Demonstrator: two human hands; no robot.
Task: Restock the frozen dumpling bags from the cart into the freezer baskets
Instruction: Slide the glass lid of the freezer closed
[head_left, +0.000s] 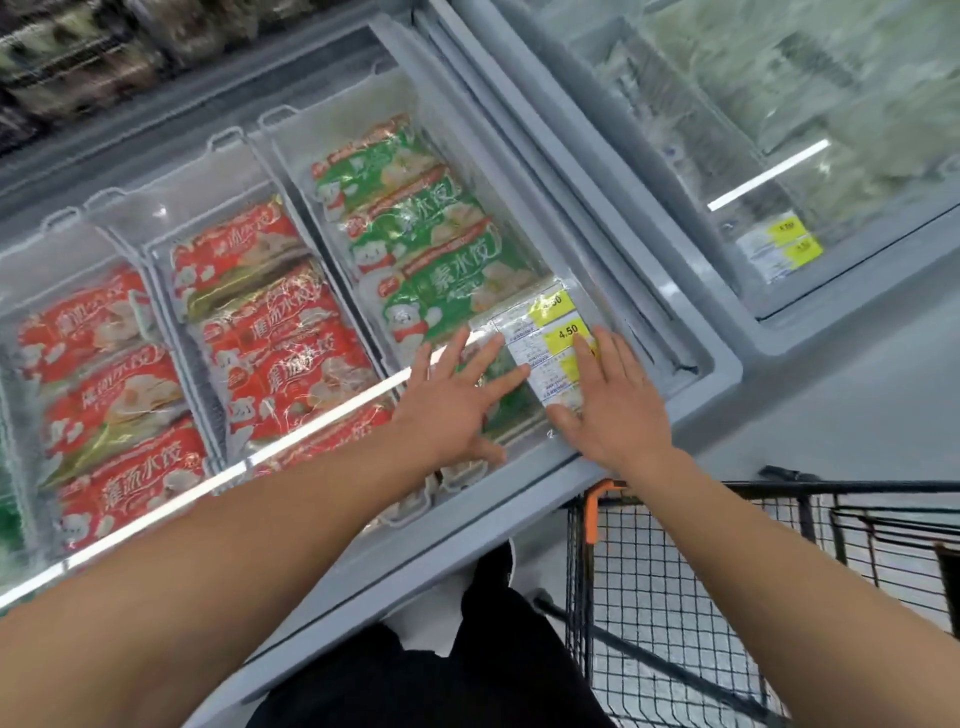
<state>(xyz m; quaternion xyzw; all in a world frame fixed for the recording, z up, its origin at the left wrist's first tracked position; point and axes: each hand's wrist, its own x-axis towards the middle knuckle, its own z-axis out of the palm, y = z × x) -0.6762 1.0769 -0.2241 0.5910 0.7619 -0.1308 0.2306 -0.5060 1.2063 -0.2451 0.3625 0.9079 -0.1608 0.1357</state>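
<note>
A: Where are the hands?

B: Both lie flat on the glass lid (524, 426) of the chest freezer (691, 384), fingers straight and spread, holding nothing. The left hand (457, 410) is just beside the right hand (608, 405), a narrow gap between them.

A: What's under them?

B: Price labels (556, 338), yellow and white, one reading 4.50. The right hand's fingertips (582, 343) cover part of them.

A: And the dumplings?

B: Beyond the left hand's fingers, green dumpling bags (415, 234) are stacked in a clear freezer basket (291, 135). To the left of that hand, two more baskets hold red dumpling bags (280, 332), lying overlapped in rows. Whether the lid covers all of them I cannot tell.

A: The cart?

B: The black wire cart (727, 597) with an orange handle end (597, 499) is below the right forearm, just beside the freezer's near edge. No bags show in the part in view.

A: Anything further right?

B: Beyond the right hand, a second freezer's frosted lid (779, 130), with its own yellow labels (784, 244).
</note>
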